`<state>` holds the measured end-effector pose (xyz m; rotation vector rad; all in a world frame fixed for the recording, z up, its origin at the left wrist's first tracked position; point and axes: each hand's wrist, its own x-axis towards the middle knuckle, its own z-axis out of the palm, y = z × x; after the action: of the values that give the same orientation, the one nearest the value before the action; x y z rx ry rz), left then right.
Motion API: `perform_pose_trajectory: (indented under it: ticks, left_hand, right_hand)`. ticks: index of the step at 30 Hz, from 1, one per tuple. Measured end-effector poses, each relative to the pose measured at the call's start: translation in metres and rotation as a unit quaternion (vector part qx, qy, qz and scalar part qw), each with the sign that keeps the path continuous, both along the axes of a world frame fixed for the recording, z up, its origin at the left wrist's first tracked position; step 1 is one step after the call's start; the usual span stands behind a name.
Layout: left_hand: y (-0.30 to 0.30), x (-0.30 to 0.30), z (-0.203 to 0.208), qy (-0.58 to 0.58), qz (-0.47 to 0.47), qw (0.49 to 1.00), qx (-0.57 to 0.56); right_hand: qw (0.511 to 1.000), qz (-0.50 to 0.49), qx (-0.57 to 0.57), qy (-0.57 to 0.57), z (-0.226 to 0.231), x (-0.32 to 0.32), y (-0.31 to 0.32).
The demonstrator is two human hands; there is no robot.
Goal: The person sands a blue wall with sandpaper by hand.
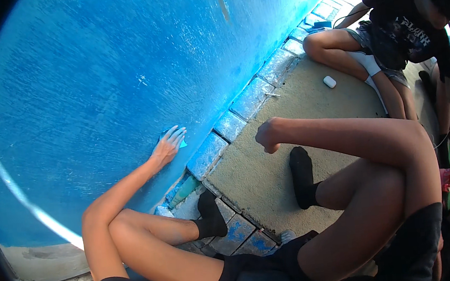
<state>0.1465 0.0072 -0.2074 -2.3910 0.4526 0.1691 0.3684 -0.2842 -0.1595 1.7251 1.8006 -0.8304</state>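
Observation:
My left hand is pressed against the blue wall, a little above its foot. Under its fingers is a small flat teal piece, whose edge shows beside the fingertips; the rest is covered, and its material cannot be made out. Brush-like streaks mark the paint around it. My right hand is curled into a fist above the sandy ground. Nothing sticks out of it, and its forearm lies across my raised right knee.
Paint-stained paving blocks line the wall's foot. A small white rounded case lies on the sand. To the right sits a person in a black shirt, one arm stretched toward the wall. My feet in black socks are on the ground between.

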Motion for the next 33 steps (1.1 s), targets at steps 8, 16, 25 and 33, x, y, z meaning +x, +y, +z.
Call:
perform_pose_trajectory:
  ticks: [8, 16, 25, 33]
  left_hand:
    - [-0.005, -0.007, 0.007, 0.005, 0.01, 1.0, 0.004]
    - [-0.003, -0.011, 0.003, 0.027, 0.007, 1.0, 0.012]
    - [-0.001, 0.004, 0.024, -0.016, 0.004, 0.998, -0.053]
    - [0.002, 0.005, 0.037, -0.03, 0.014, 0.997, -0.063]
  right_hand:
    - [1.0, 0.001, -0.011, -0.007, 0.001, -0.002, 0.004]
    - [1.0, 0.0, -0.009, -0.002, -0.001, -0.001, 0.004]
    - [1.0, 0.015, -0.003, -0.003, 0.003, -0.003, 0.005]
    - [1.0, 0.014, 0.007, -0.001, -0.005, -0.005, 0.007]
